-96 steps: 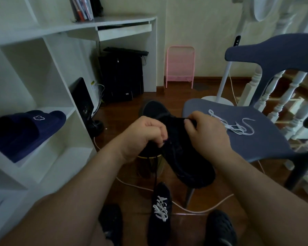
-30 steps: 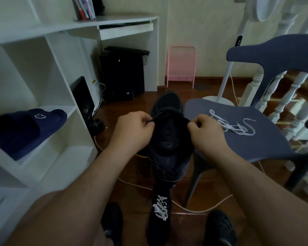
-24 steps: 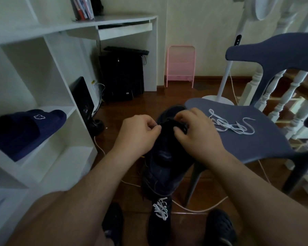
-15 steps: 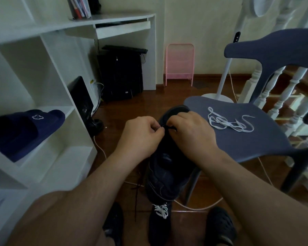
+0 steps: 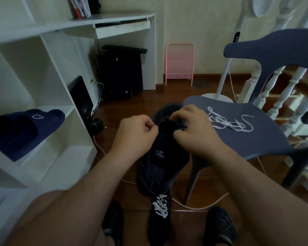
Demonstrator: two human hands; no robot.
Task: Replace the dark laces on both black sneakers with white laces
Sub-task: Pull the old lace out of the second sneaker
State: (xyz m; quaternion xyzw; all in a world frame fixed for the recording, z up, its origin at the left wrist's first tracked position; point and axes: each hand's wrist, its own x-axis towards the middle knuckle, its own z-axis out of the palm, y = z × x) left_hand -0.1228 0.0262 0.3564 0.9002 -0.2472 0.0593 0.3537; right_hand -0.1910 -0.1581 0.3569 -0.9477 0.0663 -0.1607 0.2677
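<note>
Going left to right: left hand (image 5: 135,134) is curled tight, pinching the dark lace (image 5: 163,121) at the top of the black sneaker (image 5: 163,157) held mid-air. Right hand (image 5: 194,128) has slid back onto the eyelets, picking at it too. So the unlacing looks nearly done. White lace (image 5: 229,121) waits on the blue chair (image 5: 256,137); the relaced sneaker (image 5: 160,215) sits on the near floor.

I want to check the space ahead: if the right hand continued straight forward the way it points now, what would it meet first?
Probably the held sneaker, whose lace area the right hand already pinches; it points toward the left hand next. Depth is unclear.
</note>
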